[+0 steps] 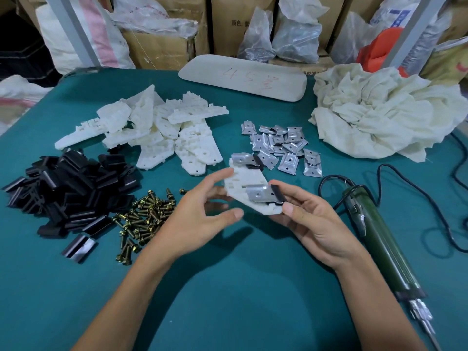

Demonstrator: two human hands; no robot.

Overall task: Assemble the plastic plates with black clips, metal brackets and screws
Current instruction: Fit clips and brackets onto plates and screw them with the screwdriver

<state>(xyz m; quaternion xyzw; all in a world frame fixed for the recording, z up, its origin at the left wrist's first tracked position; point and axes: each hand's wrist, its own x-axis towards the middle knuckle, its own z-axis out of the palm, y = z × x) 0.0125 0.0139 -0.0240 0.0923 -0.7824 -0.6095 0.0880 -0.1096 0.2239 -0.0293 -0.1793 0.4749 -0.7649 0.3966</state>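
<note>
Green cloth covers the bench [228,287], parts sorted in heaps toward its far edge for easy reach. My right hand [311,224] pinches the plastic plate [249,181] above the bench's middle, its two metal brackets [258,195] facing up for screws [144,216]. My left hand [200,219] hovers spread, holding nothing, just beside the plate.

right hand [311,219] grips plate [249,184] — left hand [200,216] open

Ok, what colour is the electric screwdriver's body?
Dark green, seen in the head view: the electric screwdriver lies on the teal table.
</note>
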